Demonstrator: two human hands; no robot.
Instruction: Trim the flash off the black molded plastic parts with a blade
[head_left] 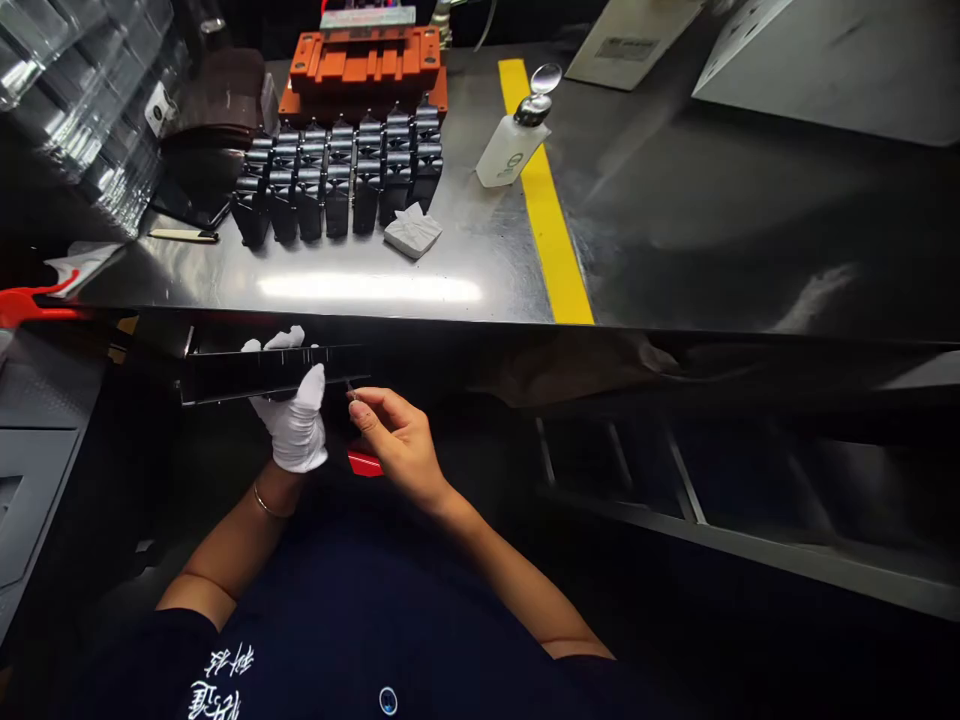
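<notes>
My left hand (298,425), in a white glove, grips a long glossy black part (240,374) in front of the bench edge. Its thumb lies over the near side and its fingertips show beyond the far side. My bare right hand (397,435) is at the right end of this part, thumb and forefinger pinched together. A small thin dark tip shows at the pinch, too small to name. Below the right fingers a red piece (365,463) is partly visible; I cannot tell whether the hand touches it.
On the metal bench (360,290) stand rows of black molded parts (337,180), an orange fixture (365,62), a folded white wipe (412,231) and a white dispenser bottle (512,150) by yellow tape (555,240). Clear plastic trays (82,100) are stacked left. White boxes (840,70) stand back right.
</notes>
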